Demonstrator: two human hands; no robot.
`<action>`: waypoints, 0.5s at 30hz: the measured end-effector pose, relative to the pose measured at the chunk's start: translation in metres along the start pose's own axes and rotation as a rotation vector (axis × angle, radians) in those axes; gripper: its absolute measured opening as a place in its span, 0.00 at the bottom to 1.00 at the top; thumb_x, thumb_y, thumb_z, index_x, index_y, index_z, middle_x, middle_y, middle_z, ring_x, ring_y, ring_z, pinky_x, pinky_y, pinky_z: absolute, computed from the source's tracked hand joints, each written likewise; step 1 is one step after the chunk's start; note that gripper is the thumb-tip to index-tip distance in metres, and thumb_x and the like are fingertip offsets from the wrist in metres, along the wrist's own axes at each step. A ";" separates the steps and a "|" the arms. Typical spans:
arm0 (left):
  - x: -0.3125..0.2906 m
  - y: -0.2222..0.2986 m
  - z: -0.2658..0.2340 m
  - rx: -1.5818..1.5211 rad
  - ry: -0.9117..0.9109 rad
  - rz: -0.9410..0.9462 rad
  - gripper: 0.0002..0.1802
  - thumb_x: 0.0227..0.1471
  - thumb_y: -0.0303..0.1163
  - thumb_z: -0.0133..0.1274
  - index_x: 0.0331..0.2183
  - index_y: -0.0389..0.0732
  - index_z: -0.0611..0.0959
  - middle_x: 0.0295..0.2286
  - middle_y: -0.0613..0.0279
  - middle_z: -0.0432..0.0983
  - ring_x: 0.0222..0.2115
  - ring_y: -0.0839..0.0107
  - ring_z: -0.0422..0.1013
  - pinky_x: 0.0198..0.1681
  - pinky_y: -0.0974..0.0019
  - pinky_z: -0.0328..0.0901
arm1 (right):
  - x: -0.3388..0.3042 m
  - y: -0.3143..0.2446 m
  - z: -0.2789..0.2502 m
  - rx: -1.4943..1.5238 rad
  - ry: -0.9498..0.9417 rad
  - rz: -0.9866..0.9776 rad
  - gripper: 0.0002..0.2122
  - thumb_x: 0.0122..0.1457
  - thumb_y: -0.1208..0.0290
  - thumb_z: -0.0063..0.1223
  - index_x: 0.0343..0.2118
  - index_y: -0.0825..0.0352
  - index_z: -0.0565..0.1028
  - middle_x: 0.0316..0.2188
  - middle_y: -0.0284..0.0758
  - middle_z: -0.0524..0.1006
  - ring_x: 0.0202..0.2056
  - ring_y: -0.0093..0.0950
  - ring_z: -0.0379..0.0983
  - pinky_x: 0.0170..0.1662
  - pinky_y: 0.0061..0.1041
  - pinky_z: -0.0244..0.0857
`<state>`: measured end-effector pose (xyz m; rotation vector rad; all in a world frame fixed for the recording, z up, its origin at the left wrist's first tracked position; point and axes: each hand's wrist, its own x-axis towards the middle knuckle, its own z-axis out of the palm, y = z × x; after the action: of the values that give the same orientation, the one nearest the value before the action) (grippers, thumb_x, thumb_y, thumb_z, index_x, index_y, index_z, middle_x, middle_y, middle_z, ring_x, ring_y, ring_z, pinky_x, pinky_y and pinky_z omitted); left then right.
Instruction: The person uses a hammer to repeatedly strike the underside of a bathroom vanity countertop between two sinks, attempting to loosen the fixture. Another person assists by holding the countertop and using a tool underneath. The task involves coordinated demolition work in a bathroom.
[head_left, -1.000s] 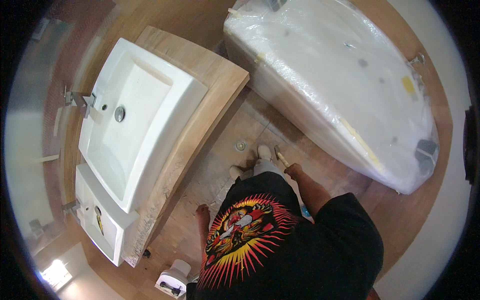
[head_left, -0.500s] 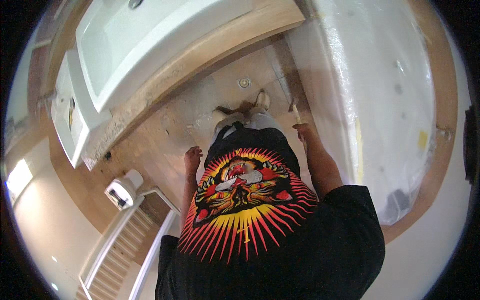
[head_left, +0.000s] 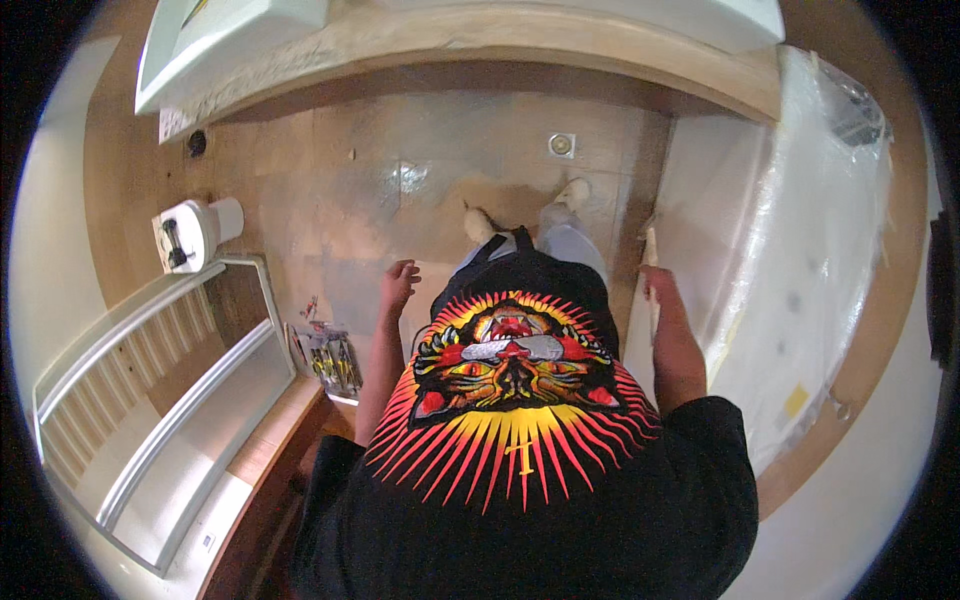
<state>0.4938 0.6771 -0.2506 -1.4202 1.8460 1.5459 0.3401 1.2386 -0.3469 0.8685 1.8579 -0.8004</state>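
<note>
Gripping a pale-handled tool, the right hand hangs just beside the plastic-wrapped bathtub, fingers wrapped round the handle. Whether the tool touches the bathtub's side cannot be told. A careless swing could tear the wrapping or chip the wall of the bathtub, and a loosened grip could drop the tool on the floor between bathtub and feet.

Just left of the bathtub stand pale shoes on a dusty floor with a damp-looking shine in places; grit or wet there could make a foot slide. A square drain sits near them. Farther left of the bathtub, the left hand hangs with loosely curled fingers and nothing visible in it. Beyond it, a bundle of hand tools lies where a step backwards or sideways might trip.

From the bathtub's upper end, the wooden surface runs leftward, rough along its front edge, carrying white sinks. Well apart from the bathtub, at the left, stand a white frame and what looks like a toilet.
</note>
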 end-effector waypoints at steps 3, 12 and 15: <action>-0.017 -0.059 -0.075 -0.092 0.101 -0.035 0.16 0.55 0.35 0.48 0.40 0.32 0.78 0.31 0.54 0.79 0.27 0.68 0.76 0.27 0.68 0.69 | -0.027 0.001 0.022 -0.038 0.054 0.002 0.17 0.53 0.57 0.55 0.19 0.68 0.73 0.10 0.36 0.69 0.09 0.30 0.62 0.16 0.36 0.59; 0.013 -0.133 -0.137 0.029 -0.034 -0.029 0.18 0.56 0.39 0.48 0.42 0.36 0.77 0.33 0.57 0.78 0.30 0.68 0.75 0.28 0.67 0.67 | -0.129 0.035 0.101 -0.190 0.148 -0.007 0.18 0.51 0.58 0.58 0.16 0.68 0.71 0.09 0.36 0.68 0.12 0.29 0.65 0.17 0.33 0.60; 0.021 -0.111 -0.139 -0.059 -0.059 0.008 0.20 0.56 0.44 0.48 0.44 0.39 0.76 0.37 0.59 0.78 0.34 0.68 0.75 0.30 0.65 0.66 | -0.147 0.072 0.122 -0.249 0.343 -0.233 0.20 0.51 0.57 0.58 0.15 0.69 0.71 0.09 0.37 0.69 0.13 0.29 0.67 0.18 0.32 0.61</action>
<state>0.6228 0.5558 -0.2780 -1.3788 1.7880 1.6403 0.5048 1.1448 -0.2712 0.6680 2.3365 -0.5636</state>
